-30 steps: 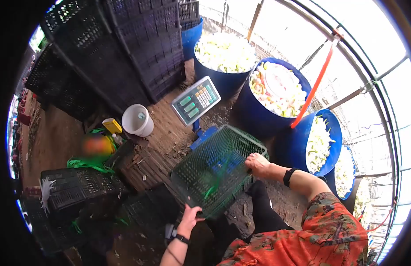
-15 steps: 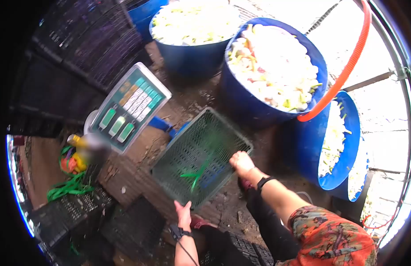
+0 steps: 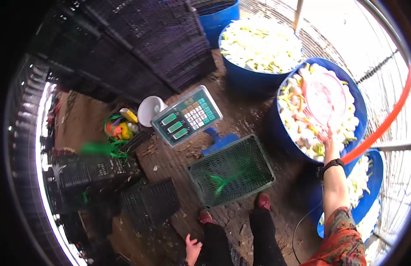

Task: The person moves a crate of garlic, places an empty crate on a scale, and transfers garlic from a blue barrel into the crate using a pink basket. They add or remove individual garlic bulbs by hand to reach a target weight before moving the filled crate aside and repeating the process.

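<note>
My right hand (image 3: pixel 328 133) reaches into a blue barrel (image 3: pixel 276 113) full of pale, yellow-green vegetable pieces (image 3: pixel 298 126). Its fingers close on the near rim of a round pink plastic basket (image 3: pixel 325 95) lying on the pieces; glare washes out the basket's middle. Low in the view, my left hand (image 3: pixel 193 249) hangs beside my leg, holding nothing, with its fingers apart. On the floor before my feet stands a green mesh crate (image 3: pixel 263 155), with a green strip (image 3: pixel 223 181) in its bottom. Neither hand touches the crate.
A weighing scale's keypad and display (image 3: pixel 187 116) stand beyond the crate, beside a white bucket (image 3: pixel 150 111). Another filled blue barrel (image 3: pixel 254 80) is behind. Dark stacked crates (image 3: pixel 139 44) rise at left. An orange hose (image 3: pixel 383 122) arcs at right.
Both hands have left the green crate's rim. My right hand has moved up and right to the pink basket in the barrel; my left has dropped toward my leg. The view has shifted.
</note>
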Tool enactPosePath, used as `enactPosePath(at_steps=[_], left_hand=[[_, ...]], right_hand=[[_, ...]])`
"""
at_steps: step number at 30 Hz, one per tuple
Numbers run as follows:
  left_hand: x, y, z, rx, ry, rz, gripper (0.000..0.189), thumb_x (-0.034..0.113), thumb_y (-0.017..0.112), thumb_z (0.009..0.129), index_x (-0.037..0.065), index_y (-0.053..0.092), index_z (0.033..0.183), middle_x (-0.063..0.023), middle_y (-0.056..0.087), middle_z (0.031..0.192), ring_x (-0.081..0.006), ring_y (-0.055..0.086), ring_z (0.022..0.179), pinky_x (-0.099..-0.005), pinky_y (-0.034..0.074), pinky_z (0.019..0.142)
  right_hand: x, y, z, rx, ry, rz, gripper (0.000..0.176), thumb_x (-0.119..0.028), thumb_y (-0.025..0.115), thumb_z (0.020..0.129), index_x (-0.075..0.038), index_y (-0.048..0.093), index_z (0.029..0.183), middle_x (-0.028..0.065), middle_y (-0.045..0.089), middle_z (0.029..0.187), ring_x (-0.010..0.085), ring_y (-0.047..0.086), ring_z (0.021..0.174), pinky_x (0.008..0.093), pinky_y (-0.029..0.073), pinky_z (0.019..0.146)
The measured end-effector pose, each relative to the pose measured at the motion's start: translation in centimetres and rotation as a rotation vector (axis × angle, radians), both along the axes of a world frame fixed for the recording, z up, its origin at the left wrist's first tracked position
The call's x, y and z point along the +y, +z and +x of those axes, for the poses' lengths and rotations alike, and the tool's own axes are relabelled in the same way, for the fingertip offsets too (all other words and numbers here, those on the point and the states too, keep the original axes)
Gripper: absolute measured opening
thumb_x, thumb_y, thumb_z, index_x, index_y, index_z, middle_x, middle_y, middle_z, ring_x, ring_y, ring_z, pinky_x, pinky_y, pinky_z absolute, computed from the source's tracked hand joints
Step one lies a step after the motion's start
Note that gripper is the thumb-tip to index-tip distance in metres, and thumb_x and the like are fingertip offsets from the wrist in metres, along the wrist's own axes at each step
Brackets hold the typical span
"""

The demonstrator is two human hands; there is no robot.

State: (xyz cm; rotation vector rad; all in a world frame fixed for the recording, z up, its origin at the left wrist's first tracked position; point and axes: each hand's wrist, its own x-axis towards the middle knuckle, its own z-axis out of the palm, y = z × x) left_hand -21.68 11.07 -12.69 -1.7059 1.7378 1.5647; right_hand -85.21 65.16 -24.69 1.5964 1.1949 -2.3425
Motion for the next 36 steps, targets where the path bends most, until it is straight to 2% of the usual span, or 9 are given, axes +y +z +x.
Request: enactPosePath(at_steps=[9, 13, 18, 19, 22, 26, 30, 33, 36], left_hand=[[2.9, 12.5, 7.9, -0.406, -0.388, -0.218, 0.075, 0.018, 0.064, 0.085, 0.008, 0.020, 0.145, -0.0154, 0.063, 0.099, -0.0285, 0.060, 0.087, -0.0459, 0.047, 0.081], [1.4, 6.4, 1.5, -0.170, -0.323, -0.206, 0.063, 0.015, 0.068, 0.076, 0.007, 0.038, 0.131, -0.0080, 0.063, 0.066, -0.0205, 0.063, 0.072, -0.0317, 0.050, 0.078], [4.6, 4.1, -18.7, 0.287, -0.776, -0.233, 0.039, 0.021, 0.065, 0.082, 0.009, 0.055, 0.118, -0.0107, 0.066, 0.089, -0.0228, 0.065, 0.084, -0.0347, 0.051, 0.076], [5.9, 4.7, -22.1, 0.356, -0.821, -0.190, 0.040, 0.020, 0.065, 0.082, 0.008, 0.055, 0.118, -0.0110, 0.066, 0.090, -0.0224, 0.065, 0.083, -0.0345, 0.051, 0.075], [13.4, 6.8, -30.5, 0.614, -1.085, -0.055, 0.040, 0.018, 0.064, 0.082, 0.007, 0.054, 0.120, -0.0102, 0.066, 0.091, -0.0178, 0.064, 0.079, -0.0314, 0.052, 0.073], [24.2, 10.1, -34.1, 0.588, -1.104, 0.383, 0.035, 0.013, 0.061, 0.087, 0.005, 0.054, 0.120, -0.0060, 0.064, 0.098, -0.0105, 0.060, 0.083, -0.0252, 0.050, 0.075], [35.4, 13.2, -33.6, 0.531, -1.133, 0.700, 0.040, 0.019, 0.058, 0.091, 0.007, 0.049, 0.128, -0.0063, 0.057, 0.116, -0.0137, 0.056, 0.102, -0.0265, 0.046, 0.084], [44.9, 12.2, -33.2, 0.484, -1.120, 0.758, 0.047, 0.021, 0.057, 0.092, 0.004, 0.043, 0.133, -0.0096, 0.053, 0.124, -0.0152, 0.050, 0.114, -0.0276, 0.040, 0.095], [53.3, 6.9, -32.7, 0.369, -1.149, 0.780, 0.059, 0.021, 0.059, 0.091, 0.000, 0.032, 0.139, -0.0185, 0.041, 0.138, -0.0223, 0.043, 0.125, -0.0315, 0.036, 0.102]], right_hand=[[-0.1, -4.9, -3.1, 0.430, -0.225, -0.526, 0.019, -0.020, 0.049, 0.092, -0.001, 0.050, 0.094, 0.0091, 0.053, 0.072, 0.0221, 0.049, 0.058, 0.0288, 0.044, 0.051], [-11.3, 10.9, 8.6, 0.321, -0.240, -0.775, 0.037, -0.020, 0.042, 0.091, 0.011, 0.045, 0.111, 0.0178, 0.056, 0.080, 0.0258, 0.059, 0.066, 0.0302, 0.054, 0.059], [-18.1, 30.5, 25.9, 0.406, -0.124, -1.215, 0.065, 0.005, 0.046, 0.072, 0.015, 0.025, 0.133, 0.0350, 0.031, 0.136, 0.0457, 0.033, 0.128, 0.0470, 0.047, 0.098], [-17.7, 31.9, 28.4, 0.326, 0.004, -0.873, 0.066, -0.002, 0.049, 0.073, 0.008, 0.029, 0.135, 0.0280, 0.036, 0.137, 0.0358, 0.048, 0.119, 0.0406, 0.058, 0.076], [-12.6, 33.9, 34.9, 0.351, -0.011, -0.760, 0.048, 0.010, 0.050, 0.071, 0.006, 0.045, 0.118, 0.0188, 0.056, 0.114, 0.0318, 0.055, 0.108, 0.0449, 0.042, 0.099], [1.1, 36.2, 41.8, 0.424, -0.261, -0.223, 0.045, 0.009, 0.051, 0.072, 0.003, 0.046, 0.117, 0.0183, 0.056, 0.111, 0.0289, 0.056, 0.103, 0.0422, 0.046, 0.093], [16.0, 32.1, 44.9, 0.139, -0.202, 1.154, 0.077, -0.002, 0.061, 0.076, -0.009, 0.022, 0.142, 0.0233, 0.040, 0.129, 0.0361, 0.045, 0.119, 0.0443, 0.044, 0.095], [21.4, 27.0, 44.1, -0.822, 0.175, 1.402, 0.095, -0.010, 0.067, 0.074, -0.020, 0.007, 0.147, 0.0269, 0.022, 0.141, 0.0417, 0.035, 0.127, 0.0462, 0.043, 0.097], [24.5, 17.9, 43.2, -0.917, 0.318, 1.243, 0.104, -0.016, 0.073, 0.070, -0.026, 0.004, 0.147, 0.0310, 0.009, 0.145, 0.0465, 0.029, 0.130, 0.0475, 0.042, 0.096]])
